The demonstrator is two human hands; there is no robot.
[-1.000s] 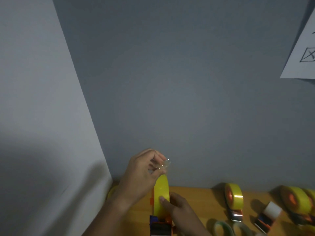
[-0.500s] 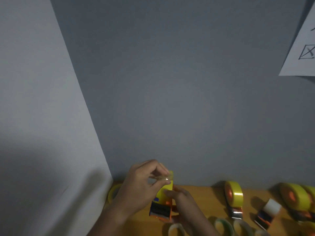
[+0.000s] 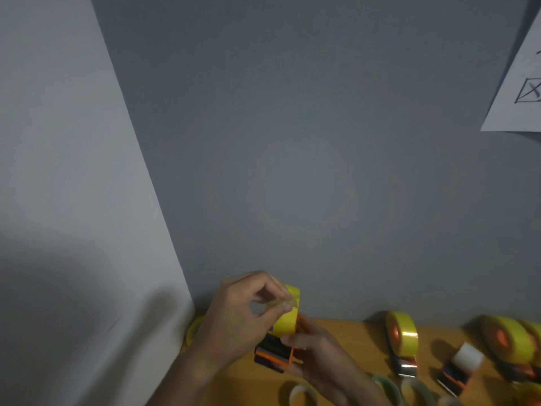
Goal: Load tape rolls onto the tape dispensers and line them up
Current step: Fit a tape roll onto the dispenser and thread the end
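Dispenser (image 3: 275, 354) lowered toward table (image 3: 345, 335); left hand (image 3: 240, 320) pinches tape end (image 3: 285, 303), right hand (image 3: 319, 353) grips dispenser, body half hidden.

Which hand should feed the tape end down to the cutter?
Left, probably. The left hand already pinches the tape end above the yellow roll, while the right hand grips the dispenser.

Two bare hands in view, each with a stretch of forearm. Left hand (image 3: 240, 320): no ring, watch or band showing; forearm bare to the frame's lower edge, no sleeve. Right hand (image 3: 319, 356): likewise unadorned, wrist bare below it, no cuff. Nails short, unpainted where visible. Dim light; finer detail cannot be made out.
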